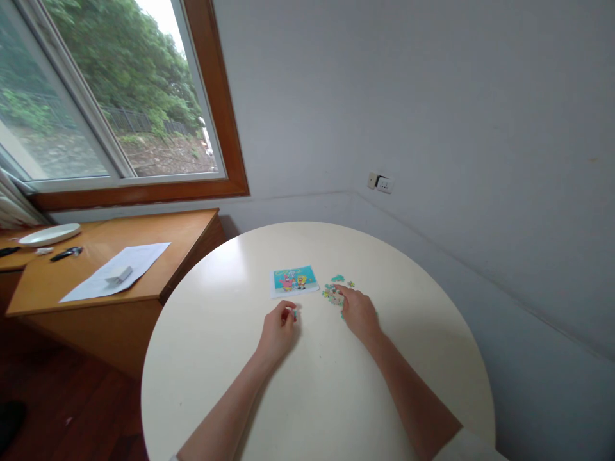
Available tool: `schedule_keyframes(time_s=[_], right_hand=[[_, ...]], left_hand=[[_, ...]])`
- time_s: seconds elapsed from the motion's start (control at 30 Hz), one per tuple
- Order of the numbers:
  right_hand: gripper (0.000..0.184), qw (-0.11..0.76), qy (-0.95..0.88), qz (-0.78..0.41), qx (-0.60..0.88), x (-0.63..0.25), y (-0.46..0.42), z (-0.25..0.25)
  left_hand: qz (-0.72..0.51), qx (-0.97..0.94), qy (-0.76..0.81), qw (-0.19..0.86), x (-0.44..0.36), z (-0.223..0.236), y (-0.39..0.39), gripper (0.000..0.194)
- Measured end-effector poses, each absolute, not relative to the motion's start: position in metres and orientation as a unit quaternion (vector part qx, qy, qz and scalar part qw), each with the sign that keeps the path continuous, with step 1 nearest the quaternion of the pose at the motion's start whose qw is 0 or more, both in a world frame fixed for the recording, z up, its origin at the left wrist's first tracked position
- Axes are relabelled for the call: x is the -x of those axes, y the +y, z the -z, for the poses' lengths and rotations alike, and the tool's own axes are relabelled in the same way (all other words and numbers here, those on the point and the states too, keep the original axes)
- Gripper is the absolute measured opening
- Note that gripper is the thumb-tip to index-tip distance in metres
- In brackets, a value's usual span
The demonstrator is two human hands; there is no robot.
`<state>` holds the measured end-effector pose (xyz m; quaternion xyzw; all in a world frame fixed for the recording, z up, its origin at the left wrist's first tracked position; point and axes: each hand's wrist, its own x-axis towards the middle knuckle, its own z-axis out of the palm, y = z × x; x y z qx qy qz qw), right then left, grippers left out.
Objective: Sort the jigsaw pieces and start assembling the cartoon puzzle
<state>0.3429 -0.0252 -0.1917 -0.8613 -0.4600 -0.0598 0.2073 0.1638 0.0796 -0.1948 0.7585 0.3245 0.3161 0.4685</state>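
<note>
The left hand (280, 325) pinched a small blue-green piece (295, 314) between thumb and fingers, on the near side of the picture (295, 280). The right hand (358, 310) was at the pile of small pieces (330, 294) on the round table (298, 397), right of the picture — its fingers bent, though whether they gripped anything could not be told.

Ordinary room; home or office unclear. Round table (312, 397) beneath hands (279, 325); wooden desk (137, 232) left, wood-framed sliding window (139, 96) beyond it, wall socket (384, 185) ahead-right.
</note>
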Motion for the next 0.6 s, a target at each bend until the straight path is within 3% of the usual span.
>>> schedule_keyframes(time_s=[0.17,0.6], right_hand=[[0.045,0.228,-0.48,0.072,0.844,-0.337,-0.024,0.193],[0.025,0.169,-0.463,0.08,0.867,-0.34,-0.024,0.197]], left_hand=[[-0.313,-0.763,0.334,0.457,-0.164,0.193,0.079,0.018],[-0.271,-0.791,0.35,0.423,-0.163,0.184,0.076,0.019]])
